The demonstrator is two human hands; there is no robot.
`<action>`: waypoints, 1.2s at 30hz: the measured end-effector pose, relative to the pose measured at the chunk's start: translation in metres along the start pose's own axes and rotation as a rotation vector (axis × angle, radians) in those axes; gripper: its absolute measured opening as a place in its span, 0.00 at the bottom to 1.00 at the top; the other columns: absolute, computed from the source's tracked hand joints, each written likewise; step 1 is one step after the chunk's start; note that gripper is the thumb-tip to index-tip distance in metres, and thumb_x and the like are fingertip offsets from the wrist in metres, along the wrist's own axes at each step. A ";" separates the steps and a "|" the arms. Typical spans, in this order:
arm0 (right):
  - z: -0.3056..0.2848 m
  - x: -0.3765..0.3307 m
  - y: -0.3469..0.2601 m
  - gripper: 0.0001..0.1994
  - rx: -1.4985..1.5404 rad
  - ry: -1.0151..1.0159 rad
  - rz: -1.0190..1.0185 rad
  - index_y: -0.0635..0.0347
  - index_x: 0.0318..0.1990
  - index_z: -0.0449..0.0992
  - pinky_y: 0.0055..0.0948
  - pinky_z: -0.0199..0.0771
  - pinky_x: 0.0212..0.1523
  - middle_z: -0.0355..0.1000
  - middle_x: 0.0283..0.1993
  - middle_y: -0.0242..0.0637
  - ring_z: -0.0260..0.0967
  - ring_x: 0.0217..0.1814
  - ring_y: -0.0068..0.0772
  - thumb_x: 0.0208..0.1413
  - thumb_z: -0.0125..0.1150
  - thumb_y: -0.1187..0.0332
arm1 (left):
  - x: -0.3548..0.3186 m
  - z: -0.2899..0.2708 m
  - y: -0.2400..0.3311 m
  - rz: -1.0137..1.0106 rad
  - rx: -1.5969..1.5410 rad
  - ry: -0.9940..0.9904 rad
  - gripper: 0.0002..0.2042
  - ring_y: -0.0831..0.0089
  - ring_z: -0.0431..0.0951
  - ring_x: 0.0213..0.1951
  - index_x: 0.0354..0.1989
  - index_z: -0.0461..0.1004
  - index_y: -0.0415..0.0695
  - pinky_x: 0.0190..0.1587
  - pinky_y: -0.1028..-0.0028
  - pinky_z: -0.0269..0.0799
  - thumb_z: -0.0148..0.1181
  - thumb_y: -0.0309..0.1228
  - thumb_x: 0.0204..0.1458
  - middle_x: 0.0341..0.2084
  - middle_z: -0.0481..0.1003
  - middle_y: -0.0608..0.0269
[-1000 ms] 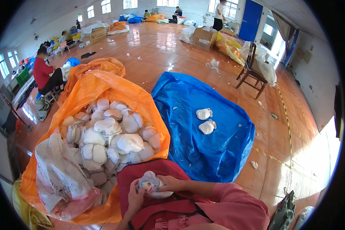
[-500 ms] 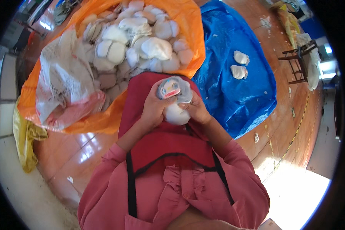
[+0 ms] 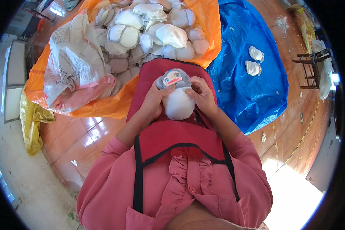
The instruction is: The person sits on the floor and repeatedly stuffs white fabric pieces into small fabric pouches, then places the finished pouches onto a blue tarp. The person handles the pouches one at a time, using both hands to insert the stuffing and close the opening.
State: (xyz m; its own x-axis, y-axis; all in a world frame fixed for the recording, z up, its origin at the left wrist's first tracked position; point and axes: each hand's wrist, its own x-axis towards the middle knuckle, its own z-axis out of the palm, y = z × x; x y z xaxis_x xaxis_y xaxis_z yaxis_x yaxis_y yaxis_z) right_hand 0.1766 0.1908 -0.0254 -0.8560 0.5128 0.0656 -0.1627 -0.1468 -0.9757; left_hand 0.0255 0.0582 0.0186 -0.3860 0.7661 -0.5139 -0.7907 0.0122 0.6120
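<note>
A small plush doll (image 3: 179, 102) with a grey head, a printed face and a plain white body is upright over my red apron (image 3: 142, 90). My left hand (image 3: 154, 99) grips its left side, the thumb lying across just below the face. On the other side my right hand (image 3: 202, 96) pinches the grey edge of the head and the top of the white body between thumb and fingers. The backs of the doll and some of my fingertips are hidden.
Ahead, an orange sack (image 3: 214, 36) lies spread under a heap of white and grey plush pieces (image 3: 128, 36). A whitish woven bag (image 3: 74, 57) covers its left part. Two white plush pieces (image 3: 253, 68) lie on a blue sheet (image 3: 270, 103). A wooden stool (image 3: 312, 71) stands right.
The doll's grey head, folded and bunched earlier, now sits upright and rounded above the white body, its face showing fully. My right hand has shifted to the head's edge. The view has moved slightly.
</note>
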 end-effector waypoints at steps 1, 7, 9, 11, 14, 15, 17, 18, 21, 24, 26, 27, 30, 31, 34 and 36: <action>-0.001 0.002 0.000 0.16 -0.087 -0.011 0.010 0.58 0.54 0.69 0.31 0.68 0.55 0.70 0.52 0.37 0.68 0.55 0.30 0.59 0.60 0.69 | 0.000 0.000 0.001 -0.050 -0.022 0.009 0.29 0.64 0.72 0.53 0.62 0.59 0.41 0.54 0.66 0.71 0.64 0.23 0.51 0.53 0.70 0.57; -0.003 0.007 -0.006 0.12 -0.503 -0.108 -0.112 0.62 0.49 0.73 0.30 0.69 0.48 0.71 0.44 0.43 0.70 0.46 0.38 0.60 0.58 0.69 | -0.003 0.001 -0.002 -0.156 0.057 -0.119 0.25 0.66 0.75 0.51 0.56 0.67 0.41 0.55 0.66 0.70 0.67 0.23 0.49 0.49 0.74 0.61; -0.007 0.006 -0.001 0.13 -0.518 -0.147 -0.104 0.61 0.50 0.73 0.32 0.68 0.47 0.69 0.43 0.45 0.69 0.45 0.42 0.60 0.58 0.67 | -0.002 -0.002 -0.004 -0.127 0.157 -0.252 0.27 0.67 0.74 0.52 0.57 0.66 0.40 0.57 0.66 0.69 0.68 0.23 0.47 0.49 0.74 0.61; -0.016 0.003 -0.008 0.14 -0.566 -0.264 0.003 0.62 0.50 0.73 0.34 0.68 0.49 0.69 0.44 0.47 0.68 0.47 0.43 0.61 0.56 0.64 | 0.003 -0.007 -0.001 -0.126 0.255 -0.272 0.28 0.67 0.74 0.52 0.57 0.66 0.40 0.57 0.67 0.69 0.68 0.21 0.45 0.50 0.74 0.61; -0.018 0.006 -0.013 0.16 -0.587 -0.386 0.015 0.64 0.49 0.73 0.36 0.67 0.51 0.68 0.46 0.49 0.67 0.49 0.46 0.62 0.55 0.60 | 0.005 -0.006 0.000 -0.071 0.406 -0.247 0.28 0.68 0.75 0.51 0.56 0.67 0.39 0.56 0.67 0.70 0.68 0.19 0.44 0.49 0.74 0.60; -0.019 0.008 -0.014 0.17 -0.586 -0.413 -0.005 0.64 0.49 0.73 0.37 0.66 0.52 0.68 0.47 0.50 0.67 0.50 0.46 0.62 0.54 0.58 | 0.005 -0.004 0.000 -0.045 0.459 -0.233 0.28 0.68 0.75 0.50 0.56 0.67 0.39 0.55 0.68 0.70 0.68 0.19 0.43 0.49 0.74 0.60; -0.028 0.012 -0.022 0.17 -0.613 -0.513 0.151 0.65 0.48 0.74 0.38 0.67 0.52 0.68 0.48 0.51 0.67 0.50 0.48 0.63 0.54 0.59 | 0.009 -0.008 -0.003 -0.058 0.473 -0.214 0.26 0.69 0.77 0.48 0.55 0.69 0.38 0.53 0.68 0.72 0.68 0.19 0.44 0.48 0.75 0.60; -0.030 0.013 -0.027 0.17 -0.624 -0.563 0.229 0.66 0.47 0.74 0.38 0.67 0.53 0.69 0.48 0.52 0.67 0.51 0.49 0.63 0.54 0.59 | 0.009 -0.010 -0.004 -0.064 0.481 -0.204 0.25 0.69 0.77 0.47 0.54 0.70 0.38 0.51 0.69 0.73 0.68 0.19 0.44 0.47 0.76 0.59; -0.031 0.016 -0.039 0.15 -0.642 -0.535 0.259 0.66 0.43 0.76 0.35 0.68 0.51 0.71 0.46 0.47 0.69 0.48 0.41 0.63 0.53 0.60 | 0.008 -0.002 -0.008 -0.071 0.536 -0.088 0.22 0.70 0.78 0.42 0.52 0.72 0.38 0.46 0.70 0.74 0.68 0.20 0.46 0.43 0.77 0.60; -0.018 0.006 -0.032 0.12 -0.411 -0.217 0.410 0.63 0.40 0.75 0.30 0.69 0.47 0.71 0.40 0.37 0.69 0.43 0.29 0.63 0.54 0.63 | 0.015 -0.012 -0.009 -0.143 0.360 -0.057 0.22 0.68 0.79 0.43 0.53 0.71 0.38 0.45 0.67 0.76 0.67 0.22 0.48 0.44 0.77 0.58; -0.008 0.001 -0.010 0.08 -0.275 -0.022 0.310 0.61 0.42 0.72 0.27 0.69 0.44 0.69 0.40 0.33 0.67 0.41 0.23 0.61 0.56 0.66 | 0.019 -0.015 -0.007 -0.207 0.212 -0.068 0.22 0.66 0.79 0.43 0.53 0.71 0.38 0.45 0.66 0.77 0.67 0.22 0.48 0.44 0.77 0.57; 0.000 -0.002 0.000 0.08 -0.200 0.081 0.258 0.60 0.43 0.71 0.25 0.69 0.43 0.68 0.39 0.30 0.66 0.41 0.20 0.61 0.57 0.67 | 0.021 -0.015 -0.006 -0.243 0.146 -0.073 0.22 0.65 0.79 0.44 0.53 0.70 0.38 0.45 0.65 0.77 0.67 0.22 0.48 0.45 0.77 0.57; 0.010 0.007 0.012 0.15 -0.007 0.252 0.279 0.58 0.51 0.64 0.22 0.69 0.39 0.67 0.40 0.33 0.65 0.40 0.20 0.59 0.59 0.73 | 0.023 -0.012 -0.010 -0.252 0.155 -0.042 0.20 0.63 0.79 0.45 0.53 0.70 0.38 0.47 0.63 0.77 0.65 0.23 0.50 0.45 0.77 0.56; 0.010 0.010 0.014 0.16 -0.018 0.285 0.278 0.58 0.51 0.63 0.22 0.69 0.39 0.67 0.40 0.33 0.66 0.40 0.20 0.58 0.59 0.74 | 0.024 -0.011 -0.013 -0.256 0.154 -0.031 0.20 0.63 0.79 0.45 0.53 0.70 0.38 0.47 0.62 0.77 0.65 0.23 0.51 0.45 0.77 0.56; 0.005 0.020 0.025 0.17 0.015 0.276 0.215 0.58 0.55 0.63 0.24 0.71 0.39 0.69 0.42 0.35 0.67 0.41 0.22 0.60 0.58 0.70 | 0.027 -0.006 -0.017 -0.242 0.058 -0.039 0.19 0.62 0.79 0.45 0.53 0.69 0.38 0.48 0.62 0.77 0.64 0.25 0.53 0.45 0.77 0.56; 0.008 0.025 0.006 0.19 0.075 0.340 0.374 0.60 0.57 0.63 0.26 0.73 0.40 0.70 0.43 0.37 0.70 0.42 0.25 0.61 0.58 0.67 | 0.036 -0.010 -0.021 -0.216 -0.021 -0.009 0.19 0.62 0.79 0.45 0.54 0.69 0.38 0.49 0.62 0.76 0.63 0.25 0.54 0.46 0.76 0.55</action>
State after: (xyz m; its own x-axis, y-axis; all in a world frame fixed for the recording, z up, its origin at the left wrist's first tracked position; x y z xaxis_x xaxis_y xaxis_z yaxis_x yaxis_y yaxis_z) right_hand 0.1508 0.1961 -0.0278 -0.6561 0.6584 -0.3689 0.0785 -0.4267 -0.9010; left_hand 0.0230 0.0791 -0.0186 -0.2023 0.7527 -0.6265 -0.8642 0.1637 0.4758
